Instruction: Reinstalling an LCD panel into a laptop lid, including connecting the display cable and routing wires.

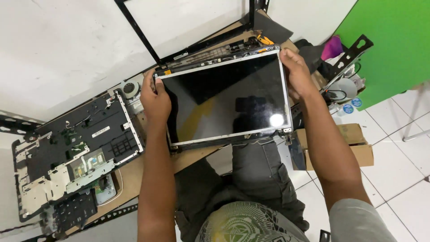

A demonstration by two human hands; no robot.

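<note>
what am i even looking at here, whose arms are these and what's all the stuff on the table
This is one picture from a camera worn on a person's head, looking down, so the two bare arms are that person's own. You also see their lap and the tiled floor below.

The left hand and the right hand grip opposite side edges of a flat laptop screen panel, dark glass in a thin metal frame, held over the wooden table.

To the left lies an opened laptop base, with its inner parts showing. A small round fan sits beside it. Behind the panel, an empty black screen bezel lies against the white surface. A cardboard box stands on the floor at right.
</note>
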